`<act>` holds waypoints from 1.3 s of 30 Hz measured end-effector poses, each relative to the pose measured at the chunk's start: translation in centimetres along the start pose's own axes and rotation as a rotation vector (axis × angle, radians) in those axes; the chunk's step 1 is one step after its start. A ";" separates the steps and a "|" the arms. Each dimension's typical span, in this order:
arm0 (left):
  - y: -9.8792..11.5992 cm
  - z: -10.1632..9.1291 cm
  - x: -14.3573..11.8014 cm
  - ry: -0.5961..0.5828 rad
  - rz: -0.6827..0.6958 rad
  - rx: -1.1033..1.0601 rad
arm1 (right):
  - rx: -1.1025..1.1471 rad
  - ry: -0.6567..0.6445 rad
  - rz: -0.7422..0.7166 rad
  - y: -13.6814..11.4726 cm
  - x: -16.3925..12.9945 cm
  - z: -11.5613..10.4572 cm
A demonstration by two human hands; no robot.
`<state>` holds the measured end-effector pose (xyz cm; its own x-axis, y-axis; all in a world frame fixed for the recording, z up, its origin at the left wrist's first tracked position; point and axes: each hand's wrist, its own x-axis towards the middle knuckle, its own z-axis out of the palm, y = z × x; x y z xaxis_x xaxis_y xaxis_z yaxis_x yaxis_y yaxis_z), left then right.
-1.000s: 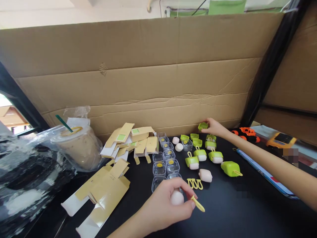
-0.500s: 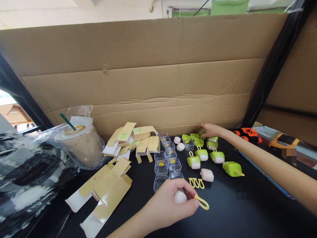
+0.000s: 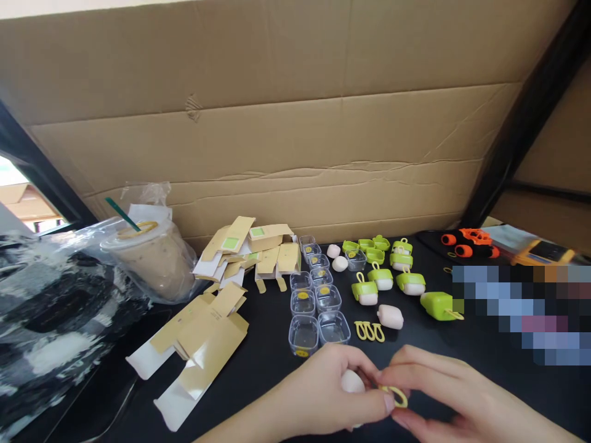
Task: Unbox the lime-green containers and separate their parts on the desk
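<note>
Left hand, right hand meet low, fingertips pinched together.

no text or labels legible

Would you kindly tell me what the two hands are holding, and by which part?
The left hand cups a pale pink ball; its thumb and the right hand pinch a yellow loop at its rim.

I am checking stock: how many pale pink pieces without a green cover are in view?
4 pale pink pieces: two at the back beside the clear boxes, one right of the yellow loops, one in the left hand. Hands may hide more.
</note>
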<state>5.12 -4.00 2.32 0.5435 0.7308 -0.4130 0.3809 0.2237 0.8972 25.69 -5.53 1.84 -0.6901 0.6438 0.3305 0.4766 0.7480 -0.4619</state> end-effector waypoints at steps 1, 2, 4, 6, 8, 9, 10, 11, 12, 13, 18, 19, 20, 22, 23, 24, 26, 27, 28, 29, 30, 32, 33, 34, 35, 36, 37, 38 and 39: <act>0.0 0.1 -0.1 -0.021 -0.014 0.003 | 0.024 0.030 0.053 0.8 -0.4 0.3; 0.1 0.3 -0.3 -0.033 -0.025 0.017 | 0.035 0.064 0.113 1.6 -0.8 0.4; 0.4 0.4 -0.7 -0.027 -0.032 0.074 | 0.036 0.118 0.235 3.3 -1.3 0.5; 0.8 0.5 -1.0 -0.027 -0.031 0.129 | 0.018 0.148 0.317 4.7 -1.6 0.4; 1.0 0.4 -1.2 -0.039 -0.038 0.150 | 0.006 0.159 0.338 5.5 -1.6 0.3; 1.1 0.4 -1.2 -0.045 -0.043 0.153 | 0.001 0.162 0.333 5.8 -1.5 0.3; 1.1 0.3 -1.2 -0.048 -0.044 0.160 | -0.006 0.168 0.325 5.9 -1.4 0.4; 1.1 0.3 -1.3 -0.048 -0.042 0.166 | -0.020 0.174 0.313 6.0 -1.2 0.4; 1.1 0.2 -1.3 -0.046 -0.034 0.174 | -0.048 0.180 0.298 6.0 -1.1 0.5; 1.0 0.2 -1.3 -0.049 -0.028 0.179 | -0.089 0.184 0.277 6.1 -0.9 0.7; 1.3 0.2 -1.6 -0.070 -0.032 0.186 | -0.328 0.216 0.177 7.2 -0.7 1.4; 1.3 0.2 -1.7 -0.069 -0.030 0.190 | -0.358 0.224 0.171 7.5 -0.7 1.5; 1.3 0.2 -1.7 -0.070 -0.026 0.193 | -0.383 0.228 0.166 7.7 -0.8 1.6; 1.3 0.2 -1.7 -0.069 -0.019 0.188 | -0.424 0.230 0.158 8.2 -0.8 1.6; 1.3 0.2 -1.7 -0.073 -0.019 0.185 | -0.439 0.230 0.154 8.3 -0.8 1.6; 1.3 0.2 -1.7 -0.077 -0.018 0.182 | -0.450 0.229 0.151 8.4 -0.8 1.6; 1.2 0.2 -1.6 -0.086 -0.015 0.179 | -0.460 0.228 0.145 8.5 -0.7 1.6; 1.1 0.1 -1.6 -0.093 -0.010 0.175 | -0.460 0.227 0.141 8.5 -0.7 1.6; 1.1 0.1 -1.5 -0.101 -0.002 0.166 | -0.459 0.229 0.137 8.4 -0.7 1.6; 1.0 0.1 -1.5 -0.104 0.007 0.152 | -0.457 0.233 0.133 8.4 -0.7 1.6; 0.9 0.1 -1.4 -0.107 0.014 0.136 | -0.455 0.239 0.129 8.4 -0.7 1.6; 0.7 0.0 -1.3 -0.113 0.020 0.111 | -0.451 0.254 0.124 8.3 -0.7 1.7; 0.6 0.0 -1.2 -0.115 0.019 0.102 | -0.451 0.261 0.124 8.3 -0.7 1.7; 0.5 0.1 -1.1 -0.117 0.016 0.093 | -0.452 0.267 0.124 8.3 -0.7 1.7; 0.5 0.1 -1.1 -0.117 0.012 0.085 | -0.454 0.273 0.126 8.4 -0.7 1.7; 0.4 0.2 -1.0 -0.115 0.006 0.078 | -0.457 0.276 0.129 8.4 -0.7 1.7; 0.3 0.2 -0.9 -0.109 0.004 0.067 | -0.457 0.275 0.135 8.4 -0.8 1.7; 0.3 0.3 -0.8 -0.107 0.006 0.046 | -0.453 0.271 0.142 8.3 -0.8 1.7; 0.2 0.4 -0.7 -0.106 0.012 0.006 | -0.444 0.267 0.149 8.2 -0.8 1.7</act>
<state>5.16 -4.74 2.72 0.6236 0.6612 -0.4170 0.3786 0.2113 0.9011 29.28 -0.15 -3.60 -0.4622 0.7237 0.5125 0.7834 0.6040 -0.1464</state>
